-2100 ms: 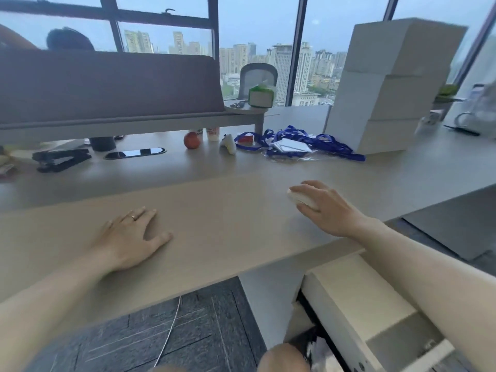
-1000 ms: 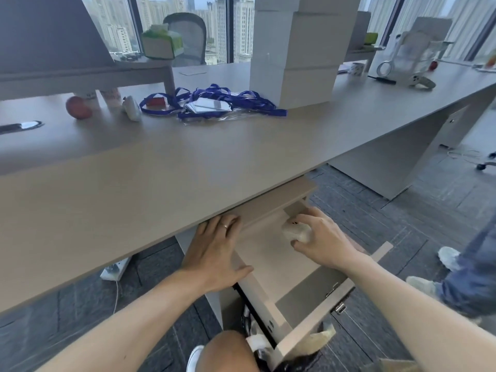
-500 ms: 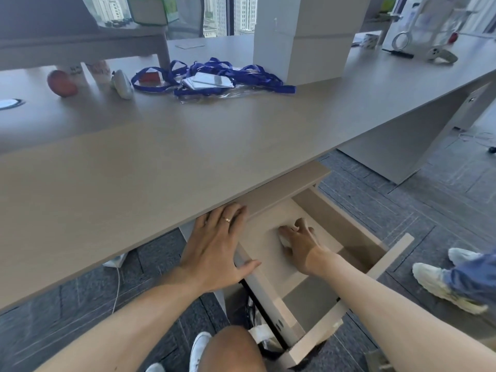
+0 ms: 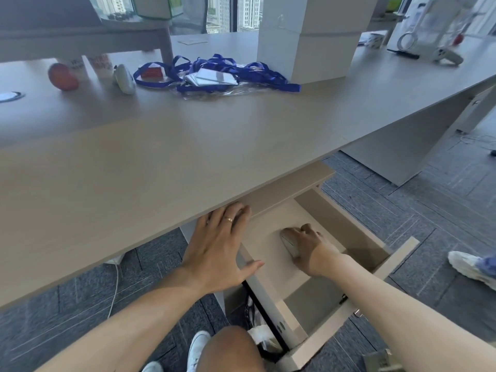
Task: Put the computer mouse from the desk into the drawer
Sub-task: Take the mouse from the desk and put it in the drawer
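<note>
A pale computer mouse (image 4: 289, 244) lies on the floor of the open drawer (image 4: 346, 229), the right hand (image 4: 311, 248) cupped over it, fingers curled around its body (whether they still grip is hard to tell). The left hand (image 4: 220, 253), fingers spread flat, rests on the drawer's left wall. Above the drawer, the desk (image 4: 161, 157) carries blue lanyards (image 4: 214, 73) and stacked white boxes (image 4: 308, 36); beyond it, windows show high-rise towers.
</note>
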Demonstrator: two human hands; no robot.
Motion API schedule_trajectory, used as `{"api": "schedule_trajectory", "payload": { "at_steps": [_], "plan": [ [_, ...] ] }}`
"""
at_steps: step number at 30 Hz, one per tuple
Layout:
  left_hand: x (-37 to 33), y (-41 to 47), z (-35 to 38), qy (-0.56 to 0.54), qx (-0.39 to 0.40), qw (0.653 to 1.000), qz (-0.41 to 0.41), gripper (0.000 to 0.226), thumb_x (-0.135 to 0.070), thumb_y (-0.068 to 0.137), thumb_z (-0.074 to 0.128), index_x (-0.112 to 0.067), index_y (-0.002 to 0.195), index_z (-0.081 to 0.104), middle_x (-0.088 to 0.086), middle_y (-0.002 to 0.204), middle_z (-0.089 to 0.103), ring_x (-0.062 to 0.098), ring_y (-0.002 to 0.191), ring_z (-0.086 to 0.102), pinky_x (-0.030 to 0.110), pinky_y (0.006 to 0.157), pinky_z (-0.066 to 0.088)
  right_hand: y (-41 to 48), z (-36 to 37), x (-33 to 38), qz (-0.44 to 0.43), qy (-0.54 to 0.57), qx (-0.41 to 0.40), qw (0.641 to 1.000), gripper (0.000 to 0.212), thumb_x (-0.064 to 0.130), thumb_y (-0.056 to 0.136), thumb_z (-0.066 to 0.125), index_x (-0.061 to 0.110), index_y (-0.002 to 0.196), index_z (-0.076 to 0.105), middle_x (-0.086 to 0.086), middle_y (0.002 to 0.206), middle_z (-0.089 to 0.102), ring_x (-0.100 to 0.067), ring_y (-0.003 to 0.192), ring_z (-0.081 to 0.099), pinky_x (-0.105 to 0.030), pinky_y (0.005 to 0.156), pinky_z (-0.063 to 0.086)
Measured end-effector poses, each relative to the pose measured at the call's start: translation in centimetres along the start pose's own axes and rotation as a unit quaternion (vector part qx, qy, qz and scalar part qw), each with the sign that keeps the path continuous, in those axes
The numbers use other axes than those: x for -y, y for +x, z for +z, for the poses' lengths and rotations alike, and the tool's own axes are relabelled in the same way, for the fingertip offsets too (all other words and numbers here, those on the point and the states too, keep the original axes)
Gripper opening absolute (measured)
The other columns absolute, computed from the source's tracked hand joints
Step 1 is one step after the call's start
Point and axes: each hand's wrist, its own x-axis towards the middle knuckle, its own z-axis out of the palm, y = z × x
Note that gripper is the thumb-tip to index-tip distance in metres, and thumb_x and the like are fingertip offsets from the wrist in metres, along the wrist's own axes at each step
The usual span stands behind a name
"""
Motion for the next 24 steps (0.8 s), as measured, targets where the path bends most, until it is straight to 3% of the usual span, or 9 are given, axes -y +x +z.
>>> {"api": "schedule_trajectory", "payload": {
  "at_steps": [7,11,15,17,21,24],
  "plan": [
    [0.0,0.1,0.0,0.004,0.001,1.000,0.001,0.106,-0.086,0.076,0.044,-0.013,0.152,0.034,0.008,0.152,0.041,0.026,0.135,0.040,0.048,0.105,0.038,0.2,-0.2,-0.3,0.004,-0.002,-0.011,1.000,0.069,0.017,0.088,0.055,0.039,0.149,0.029,-0.010,0.141,0.033,-0.038,0.124,0.046,-0.050,0.097,0.048],
    [-0.1,0.0,-0.3,0.008,0.000,1.000,0.002,0.105,-0.086,0.076,0.043,-0.014,0.152,0.034,0.007,0.152,0.041,0.026,0.135,0.039,0.048,0.105,0.038,-1.1,-0.9,-0.2,-0.003,-0.018,-0.016,1.000,0.077,0.033,0.090,0.059,0.040,0.153,0.017,-0.008,0.154,0.023,-0.038,0.134,0.037,-0.050,0.099,0.047],
    [-0.4,0.0,-0.7,0.007,0.000,1.000,0.001,0.106,-0.086,0.075,0.044,-0.014,0.153,0.033,0.007,0.154,0.039,0.026,0.137,0.037,0.046,0.107,0.035,-5.3,-4.3,0.2,-0.125,-0.179,-0.063,0.974,0.059,0.037,0.094,0.053,0.033,0.151,0.034,-0.004,0.149,0.036,-0.030,0.128,0.045,-0.043,0.096,0.048],
    [-0.7,-0.1,-1.3,0.004,0.015,1.000,-0.004,0.109,-0.086,0.073,0.046,-0.015,0.155,0.029,0.006,0.157,0.035,0.026,0.140,0.032,0.045,0.111,0.031,-7.8,-5.3,0.0,-0.187,-0.188,-0.094,0.960,0.051,0.041,0.096,0.047,0.029,0.145,0.043,-0.001,0.144,0.045,-0.026,0.128,0.048,-0.041,0.099,0.046],
    [-1.3,-0.4,-2.2,-0.006,0.061,0.998,-0.020,0.114,-0.081,0.075,0.053,-0.018,0.160,0.012,0.003,0.166,0.018,0.025,0.148,0.017,0.044,0.119,0.017,-12.7,-5.0,-2.0,-0.209,-0.089,-0.249,0.941,0.052,0.047,0.096,0.040,0.027,0.143,0.047,0.004,0.144,0.051,-0.018,0.135,0.044,-0.037,0.112,0.037],
    [-2.2,-1.0,-2.8,-0.003,0.096,0.995,-0.029,0.111,-0.071,0.083,0.057,-0.015,0.161,0.002,0.008,0.169,0.009,0.028,0.152,0.012,0.044,0.121,0.015,-15.6,-2.8,-3.5,-0.101,0.024,-0.298,0.949,0.068,0.050,0.093,0.052,0.031,0.153,0.028,0.003,0.160,0.027,-0.018,0.149,0.021,-0.044,0.119,0.028]
  ]
}}
